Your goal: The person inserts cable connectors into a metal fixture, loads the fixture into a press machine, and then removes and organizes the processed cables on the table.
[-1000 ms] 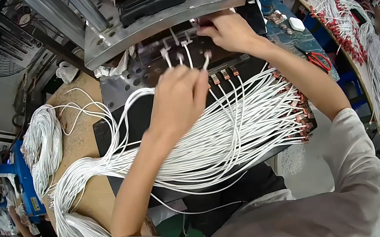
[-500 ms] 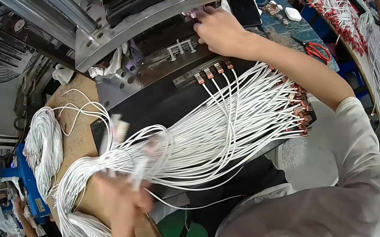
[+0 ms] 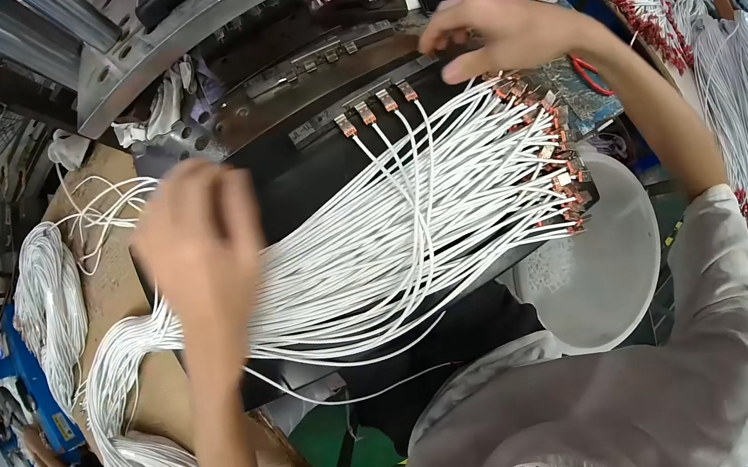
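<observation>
No surely readable text; small marking on the metal strip [image 3: 312,128] (too blurred for certainty).

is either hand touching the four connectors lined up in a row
No, the left hand and right hand are both clear of the connectors.

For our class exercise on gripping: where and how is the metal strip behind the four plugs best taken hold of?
Probably pinch the metal strip across its width at its left end, coming from the left and above: that end juts past the four plugs, while their white cables trail toward the person and crowd the near side.
</observation>
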`<state>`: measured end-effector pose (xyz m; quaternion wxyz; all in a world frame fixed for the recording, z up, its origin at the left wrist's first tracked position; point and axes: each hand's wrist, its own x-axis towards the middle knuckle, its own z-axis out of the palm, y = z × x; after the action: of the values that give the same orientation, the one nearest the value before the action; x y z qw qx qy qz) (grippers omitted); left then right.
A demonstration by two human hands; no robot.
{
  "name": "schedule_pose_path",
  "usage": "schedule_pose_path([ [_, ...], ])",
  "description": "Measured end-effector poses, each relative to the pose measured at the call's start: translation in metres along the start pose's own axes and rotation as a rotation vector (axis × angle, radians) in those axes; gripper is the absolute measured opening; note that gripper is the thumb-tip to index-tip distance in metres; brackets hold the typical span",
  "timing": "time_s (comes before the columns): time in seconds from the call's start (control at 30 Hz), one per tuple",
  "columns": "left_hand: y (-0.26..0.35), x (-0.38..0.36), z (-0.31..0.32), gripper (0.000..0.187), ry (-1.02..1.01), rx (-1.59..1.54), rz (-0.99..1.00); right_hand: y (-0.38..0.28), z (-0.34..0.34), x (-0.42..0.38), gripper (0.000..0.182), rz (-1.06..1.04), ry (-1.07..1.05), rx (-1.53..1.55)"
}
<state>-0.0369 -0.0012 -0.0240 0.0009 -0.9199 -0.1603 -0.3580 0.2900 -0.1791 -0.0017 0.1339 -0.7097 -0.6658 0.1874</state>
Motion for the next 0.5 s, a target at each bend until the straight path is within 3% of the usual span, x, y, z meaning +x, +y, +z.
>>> schedule_pose_path([
  [0.03,0.042,-0.003,0.016,0.021,-0.066,-0.129,0.058,-0.001,0.021,0.009,0.036,-0.097,0.18,-0.181],
  [0.13,0.113,-0.002,0.032,0.045,-0.28,-0.279,0.034,-0.003,0.038,0.02,0.024,-0.012,0.044,-0.218],
  [0.33,0.12,0.011,0.042,0.046,-0.455,-0.196,-0.067,-0.022,0.04,0.044,0.028,0.091,-0.1,0.473],
  [0.43,0.112,0.014,0.045,0.034,-0.295,-0.196,-0.046,-0.024,0.018,0.07,0.03,0.118,0.016,0.53],
  [0.5,0.087,0.023,0.074,0.029,-0.128,-0.22,0.007,-0.006,0.02,0.105,0.032,0.012,0.33,0.307],
])
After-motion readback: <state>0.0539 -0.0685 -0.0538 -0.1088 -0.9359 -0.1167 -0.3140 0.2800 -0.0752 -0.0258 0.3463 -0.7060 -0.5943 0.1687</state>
